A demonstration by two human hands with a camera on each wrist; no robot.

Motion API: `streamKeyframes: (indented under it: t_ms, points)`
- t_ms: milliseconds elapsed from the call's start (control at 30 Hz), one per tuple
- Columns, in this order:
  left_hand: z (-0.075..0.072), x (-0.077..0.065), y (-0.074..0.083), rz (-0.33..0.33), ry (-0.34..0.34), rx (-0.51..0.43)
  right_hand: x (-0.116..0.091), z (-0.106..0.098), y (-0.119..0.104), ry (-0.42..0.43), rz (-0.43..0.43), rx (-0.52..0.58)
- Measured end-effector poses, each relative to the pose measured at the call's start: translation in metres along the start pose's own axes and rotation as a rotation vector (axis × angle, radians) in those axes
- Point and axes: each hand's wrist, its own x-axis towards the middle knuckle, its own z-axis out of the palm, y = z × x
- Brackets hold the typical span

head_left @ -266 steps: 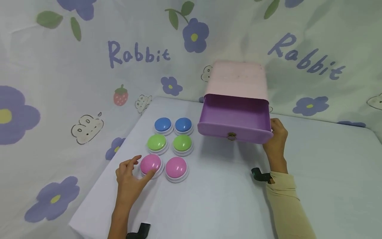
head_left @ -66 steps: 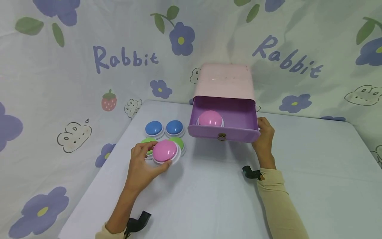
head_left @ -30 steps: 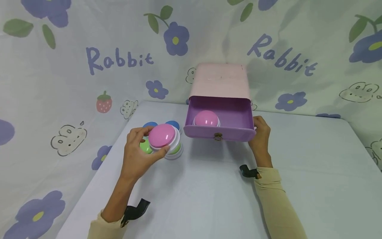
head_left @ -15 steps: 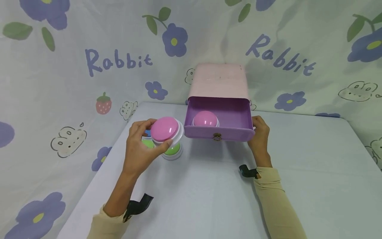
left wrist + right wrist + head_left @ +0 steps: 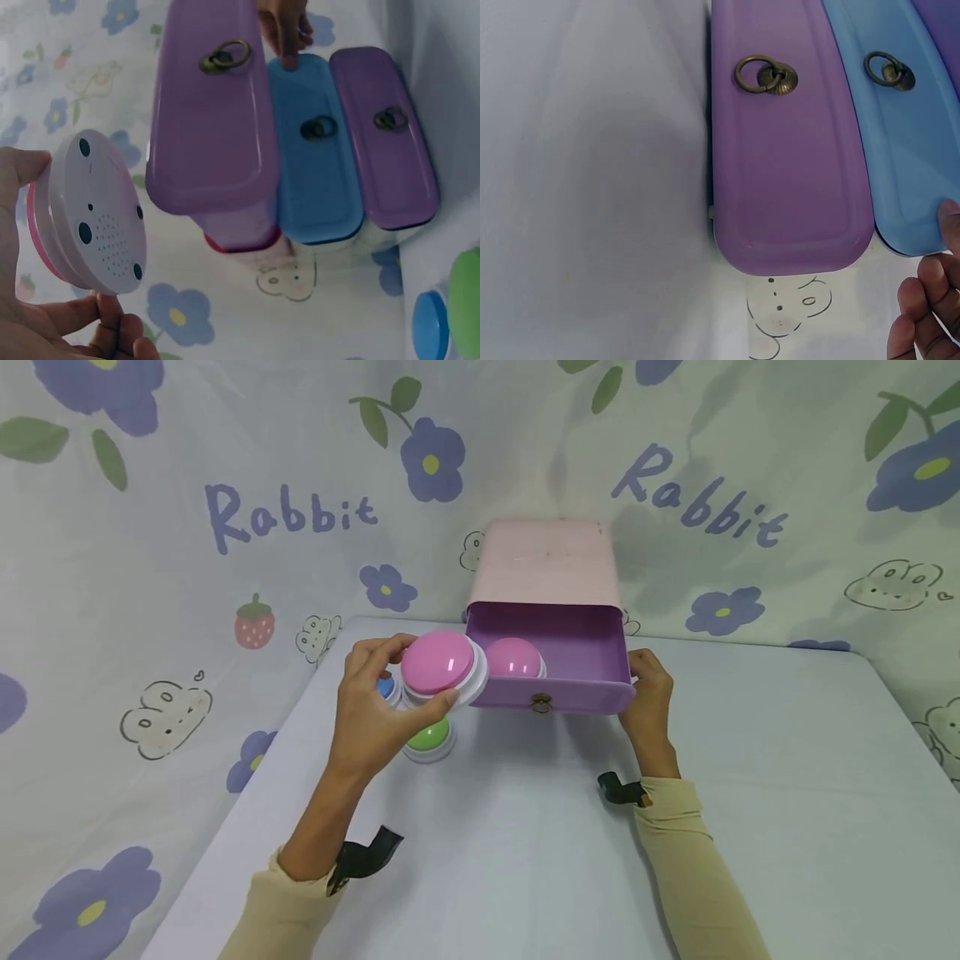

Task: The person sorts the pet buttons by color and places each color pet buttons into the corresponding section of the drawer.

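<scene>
Flowered cloth point(image 5: 165, 610) lettered with the word Rabbit hangs behind the white table point(image 5: 517, 852), and in front of it stands a pale pink cabinet point(image 5: 547, 560) with its top purple drawer point(image 5: 581, 697) pulled well out. From where I stand, the left hand point(image 5: 371, 718) has thumb and fingers curled round the edge of a pink button point(image 5: 437, 662), holding it tilted in the air just left of that drawer and apart from it. One matching pink button point(image 5: 513, 658) already sits inside, at the left. Lower down, a green button point(image 5: 429, 735) and part of a blue button point(image 5: 386, 686) show on the table. At the cabinet's other side, the right hand point(image 5: 648, 697) has one fingertip against the end of the blue drawer point(image 5: 319, 165); I cannot tell whether it grips or merely steadies. I judge the step in hand to be loading the second pink button. To my mind, the next move calls for clearing the drawer's edge, levelling the button and lowering it base down beside its twin without a knock
</scene>
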Motion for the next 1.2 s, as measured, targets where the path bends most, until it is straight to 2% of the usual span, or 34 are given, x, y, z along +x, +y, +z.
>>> streamKeyframes:
  t_ms: [267,700,1200]
  points:
    - [0.012,0.01,0.013,0.071,-0.011,-0.013,0.001,0.001,0.002,0.008,-0.001,0.01]
    - [0.033,0.023,0.029,0.054,-0.07,-0.017,0.001,0.0,0.002,-0.014,0.03,-0.004]
    - [0.058,0.034,0.043,0.123,-0.099,0.016,0.002,-0.001,0.0,-0.003,0.04,-0.011]
